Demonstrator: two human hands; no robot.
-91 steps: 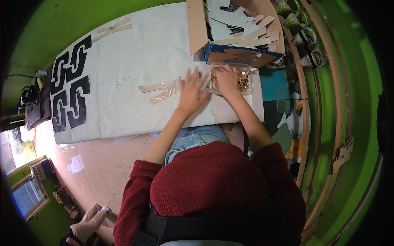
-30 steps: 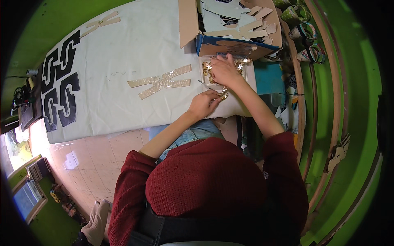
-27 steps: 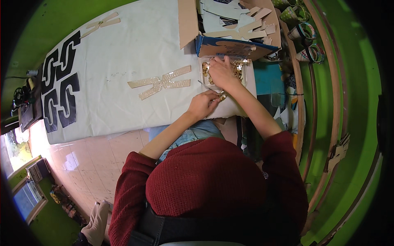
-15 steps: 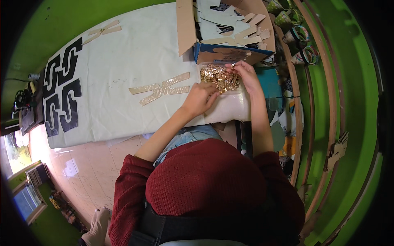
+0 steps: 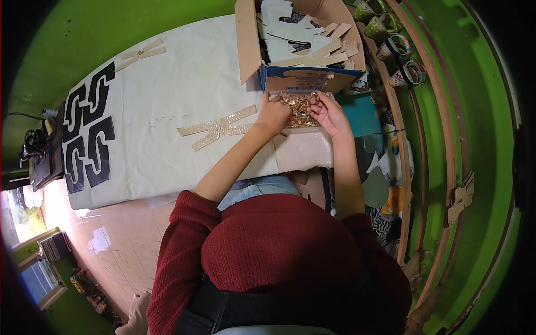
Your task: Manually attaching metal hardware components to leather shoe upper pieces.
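Observation:
A heap of small shiny gold metal pieces (image 5: 303,118) lies in a shallow clear container at the table's right end. My right hand (image 5: 331,116) is over its right side, thumb and fingertips pinching a small gold metal piece (image 5: 315,96). At the heap's left edge, my left hand (image 5: 273,116) has its fingers curled down against the pieces; whatever they grip is hidden. A beige X-shaped strap piece (image 5: 219,128) covered in glittering studs lies flat to the left of my left hand.
Behind the heap stands an open cardboard box (image 5: 312,78) full of cut pieces. Black S-shaped cutouts (image 5: 99,156) and another beige X-shaped piece (image 5: 140,54) lie on the white-covered table (image 5: 167,95). Slippers (image 5: 407,73) hang by the rails at right.
My left hand has moved from the heap's front edge farther back along its left side, fingers curling in. My right hand has turned to show more palm, still pinching a small piece.

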